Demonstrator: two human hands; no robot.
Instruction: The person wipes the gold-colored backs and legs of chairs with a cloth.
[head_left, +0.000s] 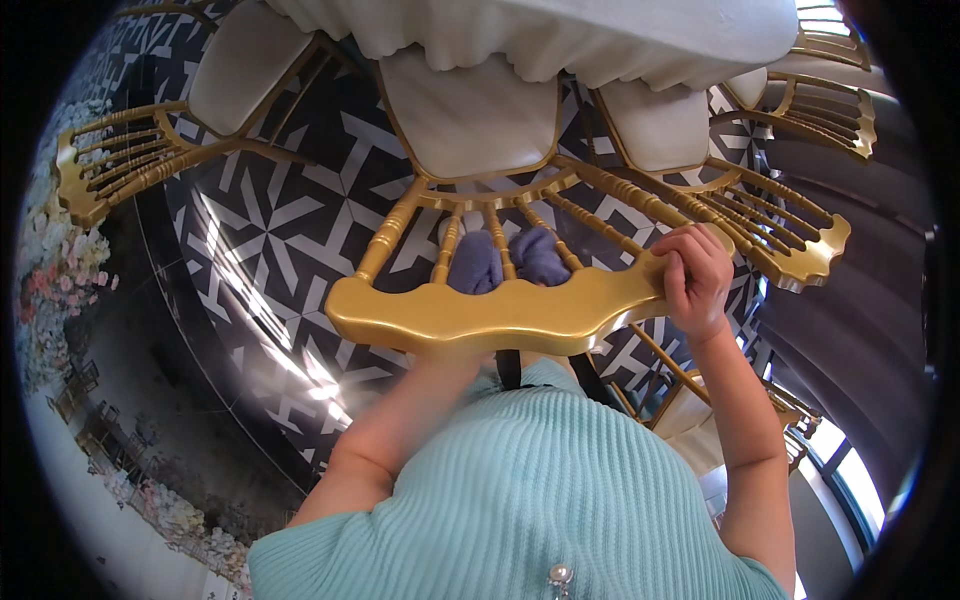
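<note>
My right hand (696, 279) is curled over the right end of a gold chair's top rail (480, 315). My left forearm (420, 397) runs up underneath the same rail, which hides nearly all of that hand. Between the turned spindles, soft grey-purple fabric (475, 262) shows in two bunches; it looks like a cloth. A sliver of skin shows at the lower edge of the right bunch, but the grip is hidden. The chair's pale seat pad (476, 120) extends away from me and partly under a tablecloth.
A white-draped table (585, 34) stands ahead. Matching gold chairs flank it at left (240, 67) and right (660, 127). The floor (300, 187) has black and white tiles. Flower arrangements (67, 285) line the far left; dark curtains (840, 277) hang at right.
</note>
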